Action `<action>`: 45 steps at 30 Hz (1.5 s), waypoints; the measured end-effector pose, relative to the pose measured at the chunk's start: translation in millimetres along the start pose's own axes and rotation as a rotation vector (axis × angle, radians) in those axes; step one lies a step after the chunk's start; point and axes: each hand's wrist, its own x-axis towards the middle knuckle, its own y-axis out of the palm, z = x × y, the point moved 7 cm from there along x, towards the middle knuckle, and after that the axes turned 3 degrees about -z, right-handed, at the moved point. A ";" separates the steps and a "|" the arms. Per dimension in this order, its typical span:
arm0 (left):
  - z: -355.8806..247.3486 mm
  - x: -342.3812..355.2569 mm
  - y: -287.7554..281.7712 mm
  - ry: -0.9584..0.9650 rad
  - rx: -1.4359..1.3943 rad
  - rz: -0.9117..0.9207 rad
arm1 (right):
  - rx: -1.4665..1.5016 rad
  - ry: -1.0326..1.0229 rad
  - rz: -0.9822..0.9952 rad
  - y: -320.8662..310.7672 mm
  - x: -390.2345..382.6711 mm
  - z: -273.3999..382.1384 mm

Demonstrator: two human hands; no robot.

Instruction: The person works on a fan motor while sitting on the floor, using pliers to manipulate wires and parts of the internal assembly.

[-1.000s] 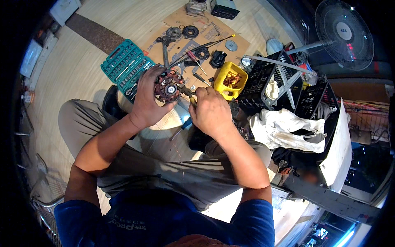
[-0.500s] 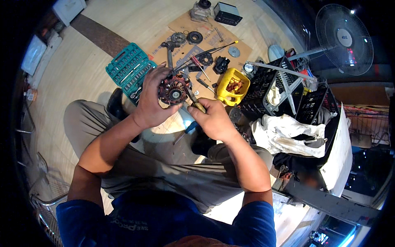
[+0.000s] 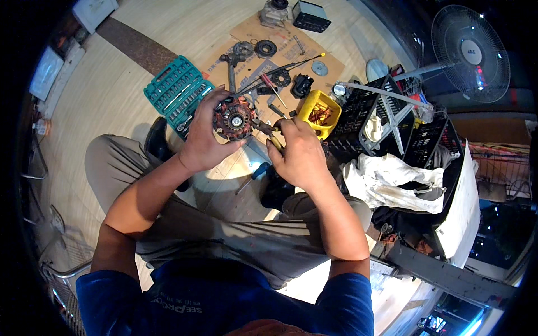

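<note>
both hands (image 3: 204,137) lower than before, motor rotor (image 3: 232,119) gripped

A round motor part (image 3: 233,119), rusty brown with copper wire and a shiny metal middle, is held up facing us. A thin tool (image 3: 268,130) with a yellow handle touches its side.

**Wooden floor and what lies on it**

The pale plank floor (image 3: 112,101) carries a flat sheet of cardboard (image 3: 330,70) strewn with round metal parts and hand tools. Just beside its left edge lies an open teal socket set (image 3: 176,92). A yellow bin (image 3: 319,112) sits against black crates (image 3: 358,120); a screwdriver (image 3: 252,176) lies nearer.
</note>
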 end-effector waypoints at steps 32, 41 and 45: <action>7.2 1.2 4.9 -0.135 -0.150 0.230 | -0.307 -0.109 -0.128 3.9 0.4 6.2; 1.6 0.0 5.8 -0.068 -0.067 0.238 | -0.185 -0.103 -0.102 -1.3 -2.2 10.2; 0.1 -0.8 5.3 0.026 0.004 0.200 | -0.135 -0.008 -0.015 7.3 -3.6 3.1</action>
